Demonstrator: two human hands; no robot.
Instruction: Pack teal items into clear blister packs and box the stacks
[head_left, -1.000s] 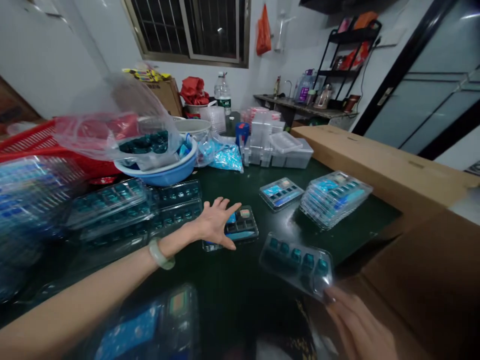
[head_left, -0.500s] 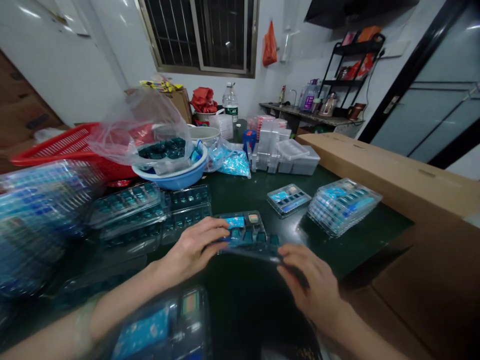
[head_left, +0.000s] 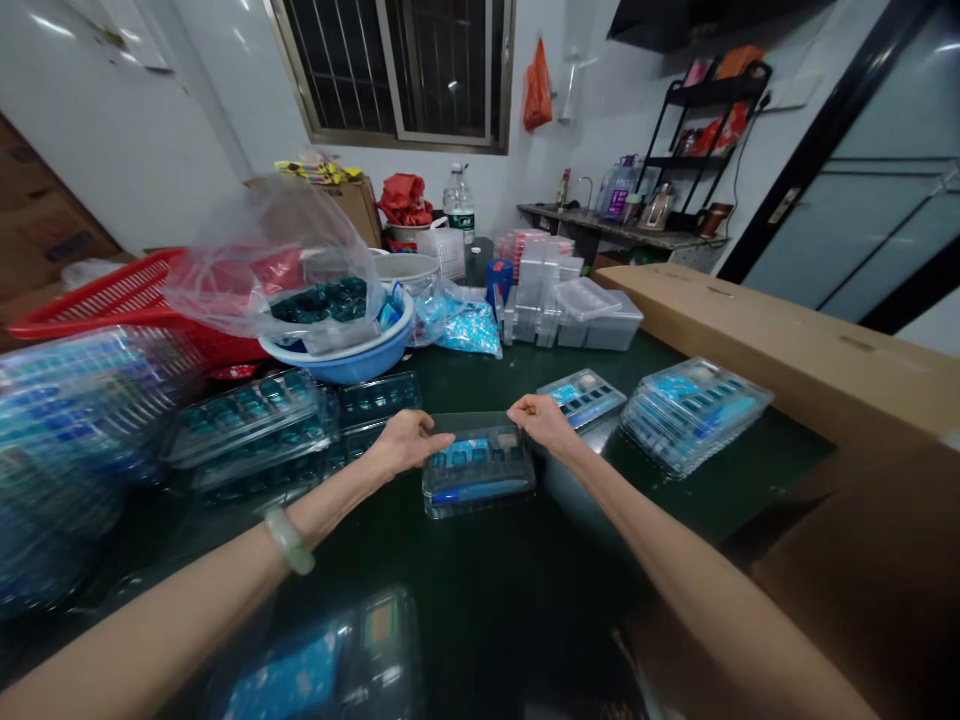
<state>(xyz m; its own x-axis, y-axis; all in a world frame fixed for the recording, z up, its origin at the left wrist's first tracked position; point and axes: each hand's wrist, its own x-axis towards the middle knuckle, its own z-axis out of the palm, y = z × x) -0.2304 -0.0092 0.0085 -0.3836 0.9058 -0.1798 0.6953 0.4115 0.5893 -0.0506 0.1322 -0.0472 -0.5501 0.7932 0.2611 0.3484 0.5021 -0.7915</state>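
- Looks like lid-closing on the shallow clear plastic clamshell case with a blue insert (head_left: 478, 468); lying flat on the dark green tabletop (head_left: 480, 610), directly between both hands.
- Gripped at its far-left corner by the left hand (head_left: 409, 440): half curled, fingertips on top of the lid, thumb out of sight.
- Gripped at its far-right corner by the right hand (head_left: 541, 418): curled tighter, pinching the back edge; can't tell what the thumb is doing.
- Best to press both corners evenly; a lopsided push would probably skew the thin lid off its rim.
- Worth pinning the base flat while pressing; glossy top, likely to slide.
- Then running fingers along the edge from back to front, checking the seat all round.
- Mind the neighbours: single matching clear case (head_left: 583, 395) just beyond the right hand, fanned stack of clear cases (head_left: 694, 410) further right, clear trays of dark teal pieces (head_left: 255, 420) just left of the left hand.
- Look of the case: rectangular, transparent, glare on top; bright blue strip along the near edge, small dark compartments behind, one pale tan square at the far-right corner.
- Thin and flexible by the look; snapped shut or not, unreadable.
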